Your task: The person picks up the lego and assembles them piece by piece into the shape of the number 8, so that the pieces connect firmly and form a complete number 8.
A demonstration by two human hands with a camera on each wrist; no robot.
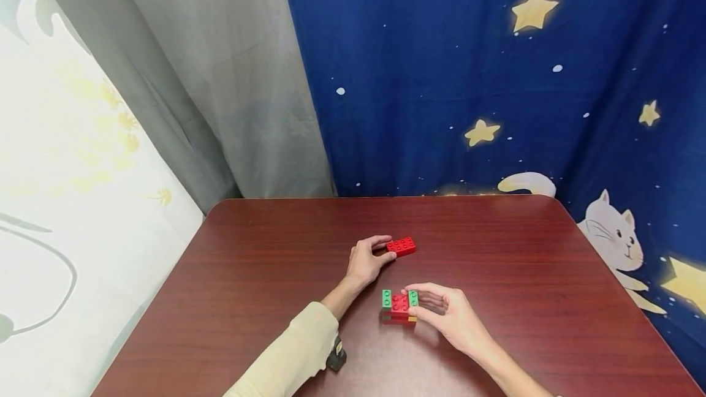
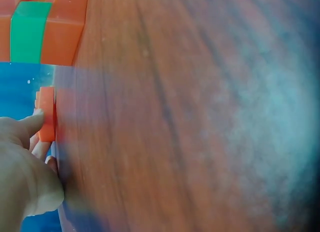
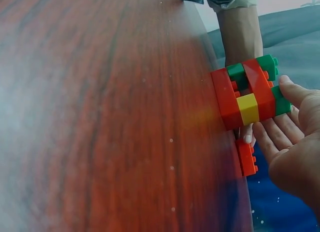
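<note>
My left hand [image 1: 364,262] pinches the left end of a red toy building brick [image 1: 404,247] lying flat on the table. In the left wrist view the thumb lies against that brick [image 2: 47,114]. Nearer to me stands a small stacked structure of building bricks [image 1: 399,304], with two green bricks on top at its ends. My right hand [image 1: 456,320] holds it at the right end, thumb in front and fingers behind. The right wrist view shows a yellow brick [image 3: 248,109] and a green brick between the structure's two red layers, with a gap between them.
The dark reddish-brown table [image 1: 265,262] extends around both hands. A black device [image 1: 336,355] is strapped at the left wrist, by the light sleeve [image 1: 292,348]. A grey curtain [image 1: 231,78] and a blue starry curtain [image 1: 419,78] hang behind the table.
</note>
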